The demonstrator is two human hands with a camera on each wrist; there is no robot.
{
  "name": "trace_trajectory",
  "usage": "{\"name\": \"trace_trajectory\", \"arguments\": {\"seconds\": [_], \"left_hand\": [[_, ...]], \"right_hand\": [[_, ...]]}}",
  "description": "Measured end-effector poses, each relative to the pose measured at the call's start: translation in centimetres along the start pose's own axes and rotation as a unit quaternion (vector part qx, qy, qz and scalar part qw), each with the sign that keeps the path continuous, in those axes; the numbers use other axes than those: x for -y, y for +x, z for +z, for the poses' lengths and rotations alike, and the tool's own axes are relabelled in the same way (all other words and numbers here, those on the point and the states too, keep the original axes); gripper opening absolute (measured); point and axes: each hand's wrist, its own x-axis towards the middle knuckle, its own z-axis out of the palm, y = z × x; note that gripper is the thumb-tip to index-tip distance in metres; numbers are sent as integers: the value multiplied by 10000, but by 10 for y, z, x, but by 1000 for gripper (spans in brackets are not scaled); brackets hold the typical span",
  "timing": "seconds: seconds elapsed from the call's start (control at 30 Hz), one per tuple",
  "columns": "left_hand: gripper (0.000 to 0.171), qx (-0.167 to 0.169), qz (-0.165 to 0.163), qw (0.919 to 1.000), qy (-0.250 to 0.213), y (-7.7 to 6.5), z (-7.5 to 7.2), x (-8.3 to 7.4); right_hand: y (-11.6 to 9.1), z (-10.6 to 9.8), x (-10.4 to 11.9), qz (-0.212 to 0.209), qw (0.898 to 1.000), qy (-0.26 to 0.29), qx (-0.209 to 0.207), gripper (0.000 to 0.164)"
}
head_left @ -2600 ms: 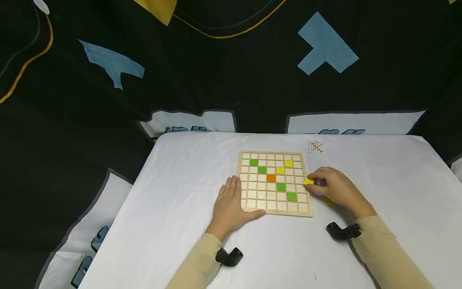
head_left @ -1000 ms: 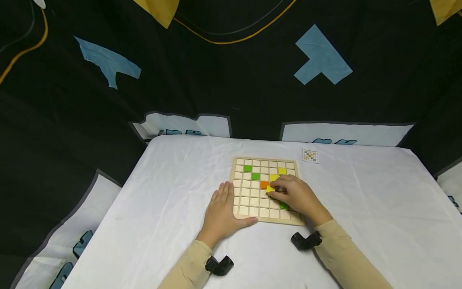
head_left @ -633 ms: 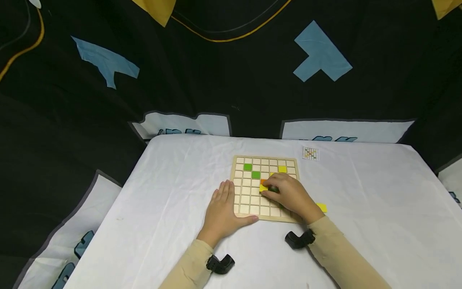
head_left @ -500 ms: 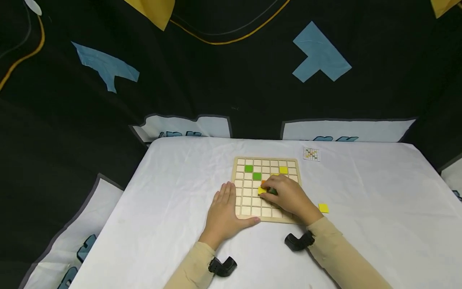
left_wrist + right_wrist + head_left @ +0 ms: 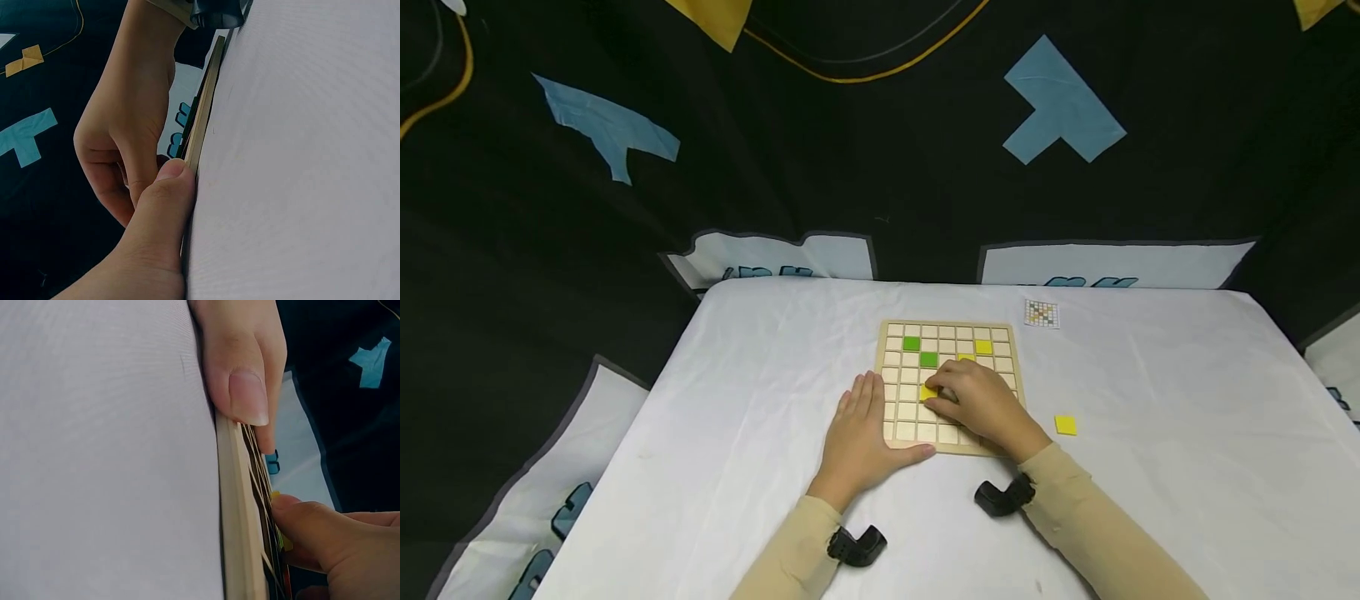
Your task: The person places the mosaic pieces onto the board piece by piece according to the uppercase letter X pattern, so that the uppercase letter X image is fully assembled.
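A wooden grid board (image 5: 904, 432) lies on the white cloth. My left hand (image 5: 860, 437) rests at its near left corner, fingers straight along the left side and thumb against the front edge. Over the middle of the grid, my right hand (image 5: 977, 406) pinches a yellow square tile (image 5: 928, 392) between thumb and fingers. Two green tiles (image 5: 912, 343) and a yellow tile (image 5: 983, 347) sit in upper squares; another yellow tile (image 5: 966, 357) is partly covered by the right hand. In the right wrist view, the held tile shows as a yellow sliver (image 5: 287, 543) beside the thumb.
A loose yellow tile (image 5: 1065, 425) lies on the cloth right of the board. Behind it, near the table's far edge, is a small card (image 5: 1042, 313) printed with a coloured grid. A dark curtain (image 5: 880, 167) hangs beyond the table.
My right hand has carried the yellow tile from beside the board's right edge leftward over its middle, now covering the orange and lower green tiles. The left hand keeps its place.
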Motion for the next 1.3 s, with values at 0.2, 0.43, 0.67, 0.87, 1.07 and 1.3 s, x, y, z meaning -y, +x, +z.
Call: {"name": "trace_trajectory", "arguments": {"seconds": [0.2,0.43,0.67,0.87,1.07,1.3], "left_hand": [[132,-33,59,10000,-7,1,1,2],[132,54,22,9999,-110,2,4,-3],[133,45,75,9999,-64,13,5,-6],[133,132,-22,9999,58,3,-1,3],[134,227,-36,9997,13,-1,-1,5],[133,-31,22,10000,-19,2,4,4]], "right_hand": [[1,2,2,52,9999,-54,-68,27],[-1,0,-1,15,9999,-127,43,27],[7,-8,-8,91,9997,-99,193,27],[7,3,4,248,9992,63,310,27],[4,8,6,255,9992,63,296,26],[5,6,2,308,9992,23,268,28]]}}
